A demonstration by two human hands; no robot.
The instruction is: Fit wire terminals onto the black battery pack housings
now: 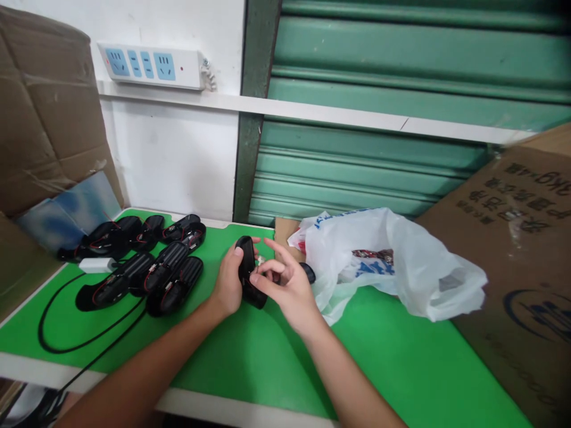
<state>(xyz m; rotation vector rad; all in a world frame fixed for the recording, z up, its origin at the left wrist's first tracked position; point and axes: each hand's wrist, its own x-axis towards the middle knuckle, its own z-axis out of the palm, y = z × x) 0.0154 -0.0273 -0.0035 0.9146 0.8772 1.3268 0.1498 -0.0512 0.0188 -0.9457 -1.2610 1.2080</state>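
Observation:
A black plastic shell (247, 261), long and rounded at its top, is held tilted above the green table. My left hand (229, 279) is closed around its left side, thumb on the front face. On the other side, my right hand (288, 285) pinches at the shell's lower middle with thumb and forefinger. A small whitish piece (260, 260) shows by those fingers; whether they grip it or a thin wire, I cannot make out. Another dark rounded part (307, 272) lies partly hidden behind my right hand, beside the plastic bag.
Several black shells with red wires (167, 267) lie on the left of the green table (250, 368), near a white adapter (96, 265) and black cable. A white plastic bag (428, 273) lies at right. Cardboard boxes (504, 238) flank both sides; a power strip (151, 65) hangs on the wall.

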